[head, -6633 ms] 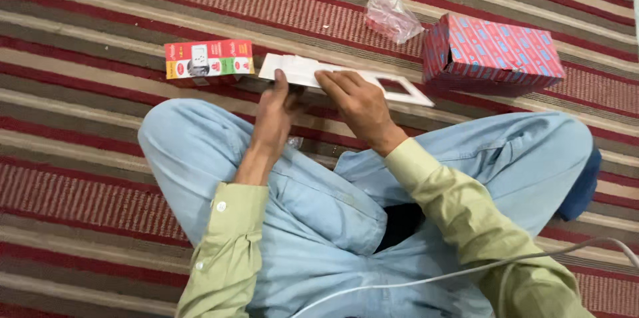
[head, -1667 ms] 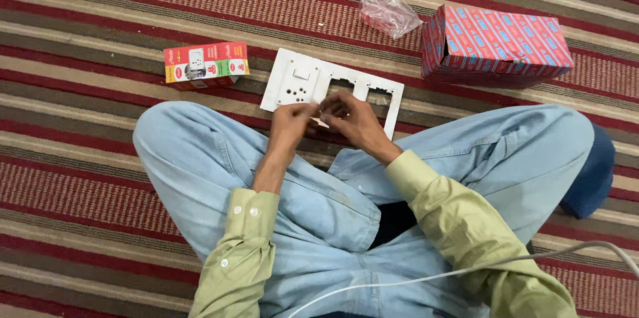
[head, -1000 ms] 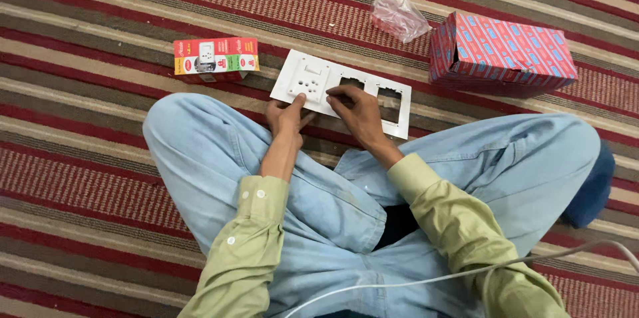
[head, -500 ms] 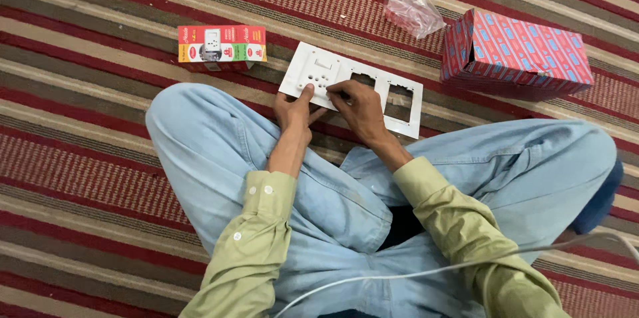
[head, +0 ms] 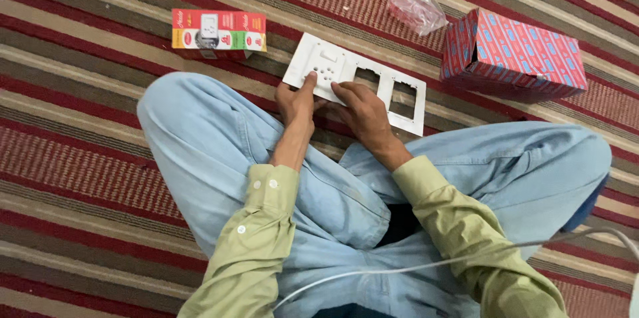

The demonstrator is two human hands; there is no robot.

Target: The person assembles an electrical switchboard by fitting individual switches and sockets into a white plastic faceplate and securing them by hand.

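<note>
A white switch plate (head: 409, 112) with two square openings and a socket module (head: 327, 65) at its left end lies on the striped carpet in front of my crossed legs. My left hand (head: 297, 100) holds the plate's near left edge, thumb up on the socket module. My right hand (head: 360, 106) rests on the plate's middle, fingers pressing next to the first opening.
A red, green and yellow small box (head: 218, 30) lies on the carpet to the far left. A red patterned cardboard box (head: 516, 56) stands open at the far right, with a crumpled clear plastic bag (head: 415, 4) beside it. A white cable (head: 466, 261) crosses my lap.
The plate has been turned face up and set flat on the carpet. Both hands have moved from my lap onto the plate, and the left thumb now lies on the socket module.
</note>
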